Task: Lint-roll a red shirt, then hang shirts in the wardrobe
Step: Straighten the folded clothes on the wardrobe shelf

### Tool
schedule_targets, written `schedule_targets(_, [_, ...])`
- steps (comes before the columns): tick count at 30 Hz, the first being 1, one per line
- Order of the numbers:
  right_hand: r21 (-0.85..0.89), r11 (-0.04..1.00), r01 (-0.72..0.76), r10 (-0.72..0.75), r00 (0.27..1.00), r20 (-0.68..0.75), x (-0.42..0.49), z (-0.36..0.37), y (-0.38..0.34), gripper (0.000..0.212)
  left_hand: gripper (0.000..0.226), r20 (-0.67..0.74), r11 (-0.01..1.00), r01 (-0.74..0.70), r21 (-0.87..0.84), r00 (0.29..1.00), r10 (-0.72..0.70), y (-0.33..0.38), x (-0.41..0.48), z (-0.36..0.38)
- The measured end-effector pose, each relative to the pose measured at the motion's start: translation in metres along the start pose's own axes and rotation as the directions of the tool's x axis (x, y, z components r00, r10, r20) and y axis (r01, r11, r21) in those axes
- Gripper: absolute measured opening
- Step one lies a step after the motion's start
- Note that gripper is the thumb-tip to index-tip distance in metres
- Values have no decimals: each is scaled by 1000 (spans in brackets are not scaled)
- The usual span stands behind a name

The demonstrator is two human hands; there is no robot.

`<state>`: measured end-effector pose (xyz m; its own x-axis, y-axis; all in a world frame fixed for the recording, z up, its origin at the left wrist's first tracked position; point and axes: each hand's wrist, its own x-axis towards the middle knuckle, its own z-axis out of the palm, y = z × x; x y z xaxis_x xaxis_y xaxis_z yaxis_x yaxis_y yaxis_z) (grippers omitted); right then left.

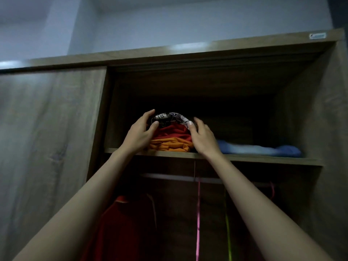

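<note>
Dim room, pale wall (188, 21) at 12 o'clock above a wood-grain wardrobe (329, 110). Its sliding door (47, 129) covers the 9 o'clock side; the bay to the right of it stands open. A small label (317, 36) sits on the top edge at 1 o'clock.

Upper shelf (263, 159) crosses mid-frame. Near its left end sits a stack of folded clothes: a black-and-white patterned garment (170, 117) on top, a red folded garment (172, 131) under it, an orange folded garment (169, 146) at the bottom. At 3 o'clock of the stack, apart from it, lies a blue folded garment (263, 148), blurred.

You reach up with both bare arms. Your left hand (140, 131) cups the stack's 9 o'clock side, fingers spread and only lightly curved, thumb tip touching the patterned garment's left end. Your right hand (202, 136) cups the 3 o'clock side, thumb on the patterned garment's right end, fingers reaching past it toward the back. Neither hand is closed round the cloth; you cannot tell how hard they press.

Below the shelf runs a pale rail (169, 176). A red shirt (120, 227) hangs at 7 o'clock of the frame, partly behind your left forearm. At 6 o'clock hang a pink hanger (198, 213) and, just right of it, a yellow-green hanger (228, 232), both bare
</note>
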<state>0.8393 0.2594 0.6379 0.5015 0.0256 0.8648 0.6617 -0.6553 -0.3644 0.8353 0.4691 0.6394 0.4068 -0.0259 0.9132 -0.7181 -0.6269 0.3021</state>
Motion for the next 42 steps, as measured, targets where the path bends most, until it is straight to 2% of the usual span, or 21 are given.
schedule_targets(4, [-11, 1000, -3, 3, 1000, 30, 16, 11, -3, 52, 53, 41, 1000, 14, 10, 999, -14, -9, 23, 9])
schedule_targets(9, [39, 995, 86, -86, 996, -16, 22, 18, -6, 39, 43, 87, 993, -32, -115, 995, 42, -15, 33, 16])
schedule_targets(12, [55, 992, 112, -107, 991, -80, 19, 17, -8, 31, 34, 56, 975, -60, -215, 996, 73, -22, 33, 18])
schedule_targets(16, [-27, 988, 150, -153, 971, -186, 21, 18, -8, 28, 27, -22, 952, -123, -281, 992, 121, -31, 30, 25])
schedule_targets(23, [6, 945, 328, -299, 868, -397, 6, 13, -22, 30, 37, -181, 904, -349, -248, 933, 311, -26, 19, 23])
schedule_targets(25, [-9, 921, 390, -357, 833, -422, -9, 13, -26, 30, 38, -206, 886, -381, -263, 920, 334, -23, 11, 24])
schedule_targets(27, [47, 912, 406, -350, 835, -424, -24, 15, -24, 28, 38, -210, 873, -399, -279, 913, 350, -23, 1, 26])
schedule_targets(30, [149, 935, 323, -228, 865, -447, -35, 19, -19, 29, 38, -201, 859, -366, -359, 929, 311, -24, -9, 30])
schedule_targets(32, [121, 961, 249, -163, 862, -480, -33, 18, -16, 31, 37, -213, 838, -267, -476, 959, 185, -21, -8, 30])
schedule_targets(34, [47, 981, 189, -145, 872, -468, -28, 15, -15, 25, 30, -210, 844, -162, -511, 976, 60, -18, -2, 29])
schedule_targets(37, [-20, 994, 108, -108, 931, -348, -25, 17, -16, 18, 13, -207, 928, -135, -346, 976, 64, -16, 4, 28])
schedule_targets(39, [-55, 995, 84, -96, 955, -280, -25, 18, -16, 31, 22, -147, 945, -104, -310, 987, 60, -17, 5, 30])
schedule_targets(42, [-77, 996, 40, -52, 985, -167, -23, 18, -19, 47, 37, -18, 918, -31, -395, 999, 26, -18, 10, 28])
